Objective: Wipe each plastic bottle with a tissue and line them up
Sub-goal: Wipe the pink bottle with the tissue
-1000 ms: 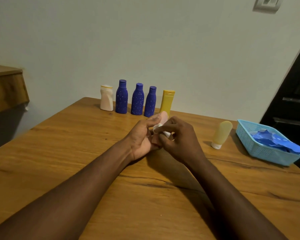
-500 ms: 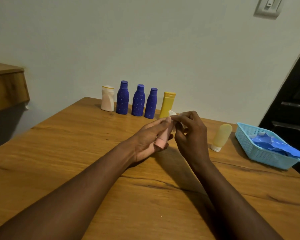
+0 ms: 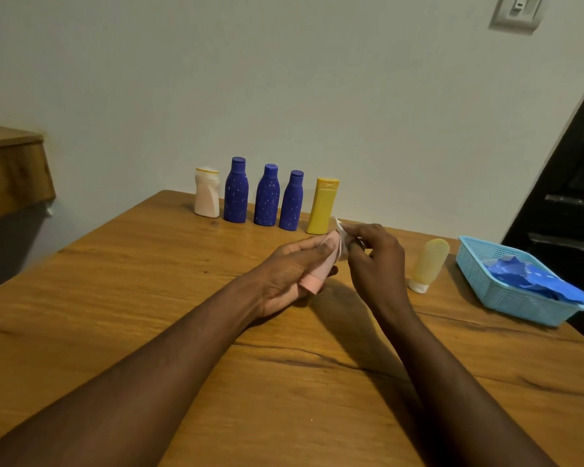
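Seven bottles (image 3: 267, 197) — five lined; tissue (image 3: 342, 246), seemingly one.

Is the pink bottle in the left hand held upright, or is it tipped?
Tipped: the left hand grips the pink bottle slanted, cap end low, far end against the tissue.

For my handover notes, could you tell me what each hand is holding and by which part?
The left hand grips the pink bottle around its body. The right hand pinches a white tissue against the bottle's far end.
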`<state>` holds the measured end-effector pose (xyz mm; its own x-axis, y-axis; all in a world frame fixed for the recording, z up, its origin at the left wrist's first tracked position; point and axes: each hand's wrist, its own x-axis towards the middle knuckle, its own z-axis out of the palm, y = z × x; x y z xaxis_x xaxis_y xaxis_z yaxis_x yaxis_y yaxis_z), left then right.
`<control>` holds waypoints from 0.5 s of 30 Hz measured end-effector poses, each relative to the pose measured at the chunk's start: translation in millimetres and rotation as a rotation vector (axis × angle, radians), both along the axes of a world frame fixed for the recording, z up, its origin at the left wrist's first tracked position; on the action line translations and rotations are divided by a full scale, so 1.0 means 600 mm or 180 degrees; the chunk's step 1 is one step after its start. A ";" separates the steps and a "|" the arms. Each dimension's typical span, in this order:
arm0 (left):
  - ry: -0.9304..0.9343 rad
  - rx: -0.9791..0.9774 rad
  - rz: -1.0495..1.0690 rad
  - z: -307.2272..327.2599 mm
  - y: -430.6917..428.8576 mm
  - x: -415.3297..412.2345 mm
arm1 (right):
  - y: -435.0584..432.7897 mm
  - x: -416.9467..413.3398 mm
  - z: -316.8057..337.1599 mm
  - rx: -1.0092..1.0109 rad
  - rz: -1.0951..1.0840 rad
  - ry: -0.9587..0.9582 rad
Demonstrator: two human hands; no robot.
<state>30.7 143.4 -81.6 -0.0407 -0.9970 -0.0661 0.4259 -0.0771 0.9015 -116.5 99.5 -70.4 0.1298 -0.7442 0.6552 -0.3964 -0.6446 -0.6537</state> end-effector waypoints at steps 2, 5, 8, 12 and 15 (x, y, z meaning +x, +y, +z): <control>0.0014 -0.0009 -0.0036 -0.002 -0.002 0.003 | -0.005 -0.001 -0.001 0.0197 0.0079 -0.0155; 0.0019 -0.0019 -0.0036 -0.001 -0.004 0.005 | -0.007 0.002 -0.005 0.0564 0.0198 -0.0337; 0.0133 0.0015 0.0127 0.001 -0.004 0.003 | 0.002 0.005 -0.010 0.0856 0.0440 -0.0441; 0.0300 0.0116 0.0484 -0.001 -0.010 0.007 | 0.015 0.009 -0.014 0.1068 0.0602 -0.0483; 0.0306 0.0091 0.0696 -0.002 -0.018 0.009 | 0.022 0.016 -0.016 0.1209 0.0643 -0.0565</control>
